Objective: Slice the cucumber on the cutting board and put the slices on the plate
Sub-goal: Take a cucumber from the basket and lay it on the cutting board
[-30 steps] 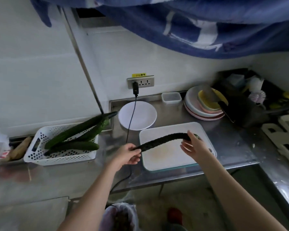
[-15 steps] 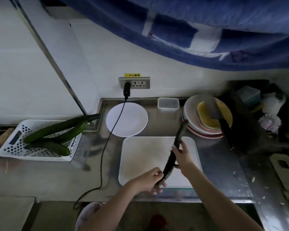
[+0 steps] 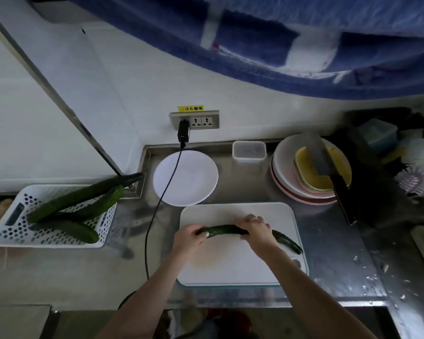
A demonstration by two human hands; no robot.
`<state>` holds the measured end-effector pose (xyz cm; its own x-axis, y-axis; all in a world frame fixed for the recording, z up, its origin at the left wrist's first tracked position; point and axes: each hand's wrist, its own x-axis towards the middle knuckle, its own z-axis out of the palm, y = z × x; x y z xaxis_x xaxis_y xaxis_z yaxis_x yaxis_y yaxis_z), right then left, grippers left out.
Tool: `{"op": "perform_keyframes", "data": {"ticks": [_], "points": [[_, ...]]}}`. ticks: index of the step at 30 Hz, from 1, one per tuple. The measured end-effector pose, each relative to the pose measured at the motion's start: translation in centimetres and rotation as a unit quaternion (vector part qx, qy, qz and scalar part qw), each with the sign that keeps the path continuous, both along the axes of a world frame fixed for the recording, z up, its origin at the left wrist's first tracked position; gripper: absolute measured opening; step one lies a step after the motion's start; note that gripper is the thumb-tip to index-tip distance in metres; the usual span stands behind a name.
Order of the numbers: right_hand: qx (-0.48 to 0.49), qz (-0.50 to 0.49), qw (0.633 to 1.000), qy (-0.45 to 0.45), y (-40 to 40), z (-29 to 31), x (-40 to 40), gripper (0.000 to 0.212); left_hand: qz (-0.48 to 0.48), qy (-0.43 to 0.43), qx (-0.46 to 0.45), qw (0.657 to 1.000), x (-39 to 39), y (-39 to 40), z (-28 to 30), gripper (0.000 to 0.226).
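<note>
Both hands' fingers grip the cucumber [image 3: 224, 230]; socket label [image 3: 191, 108] perhaps reads 小心触电.

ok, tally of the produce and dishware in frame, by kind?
Cucumbers: 4, one held over the cutting board by left hand and right hand, three in the white basket
Empty white plate: 1
Stacked dishes: count unclear
Clear container: 1
Cleaver: 1
Total countable: 7

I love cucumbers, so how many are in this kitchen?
4. One cucumber lies across the cutting board, held by both hands. Three lie in the white basket. More could be hidden beneath them.
</note>
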<state>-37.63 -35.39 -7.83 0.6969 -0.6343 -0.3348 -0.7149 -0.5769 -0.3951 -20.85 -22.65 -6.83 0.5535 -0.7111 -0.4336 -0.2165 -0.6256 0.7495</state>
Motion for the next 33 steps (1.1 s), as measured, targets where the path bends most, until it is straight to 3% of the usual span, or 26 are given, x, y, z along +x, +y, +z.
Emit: {"op": "perform_keyframes", "data": {"ticks": [3,6,9,14,16,19,22,24,26,27,30,33], "points": [[-0.028,-0.005,1.000,0.003,-0.1,-0.8,-0.5,0.045,-0.053,-0.115,0.006,0.992,0.4,-0.5,-0.3,0.012],[-0.083,-0.089,0.993,0.008,-0.1,-0.7,-1.7,0.041,-0.063,-0.146,0.004,0.987,0.8,-0.8,-0.5,0.020],[-0.078,-0.115,0.990,-0.002,0.4,-0.8,-2.7,0.040,-0.056,-0.169,-0.009,0.984,0.9,-0.3,-1.2,0.021],[-0.062,-0.079,0.991,-0.087,1.4,-2.5,-1.9,0.060,-0.024,-0.191,0.003,0.981,1.5,1.2,-3.1,0.019],[-0.045,-0.050,0.995,-0.070,0.6,-2.7,-1.9,0.068,-0.043,-0.209,0.047,0.976,1.9,1.2,-3.2,0.022],[-0.019,0.011,0.999,-0.039,-1.0,-2.0,-2.0,0.060,-0.085,-0.242,0.084,0.963,2.2,0.4,-2.4,0.026],[-0.025,-0.077,0.985,-0.150,-2.5,0.6,-2.9,0.047,-0.126,-0.268,0.067,0.953,1.7,-1.1,-1.4,0.040],[-0.145,-0.164,0.948,-0.231,-3.7,2.5,-4.1,0.043,-0.183,-0.308,0.077,0.930,0.8,-2.0,-0.7,0.047],[-0.273,-0.239,0.909,-0.208,-5.7,4.2,-5.6,0.038,-0.234,-0.336,0.083,0.908,-0.1,-3.1,-0.4,0.048],[-0.290,-0.281,0.898,-0.175,-6.9,5.2,-6.3,0.040,-0.255,-0.347,0.081,0.899,-0.5,-3.6,-0.5,0.048],[-0.207,-0.379,0.899,-0.064,-9.9,6.3,-8.3,0.058,-0.307,-0.331,0.080,0.889,-1.7,-5.0,-0.8,0.052],[-0.115,-0.410,0.904,0.017,-11.2,6.7,-9.2,0.062,-0.347,-0.310,0.073,0.882,-2.5,-6.2,-1.2,0.054]]}}
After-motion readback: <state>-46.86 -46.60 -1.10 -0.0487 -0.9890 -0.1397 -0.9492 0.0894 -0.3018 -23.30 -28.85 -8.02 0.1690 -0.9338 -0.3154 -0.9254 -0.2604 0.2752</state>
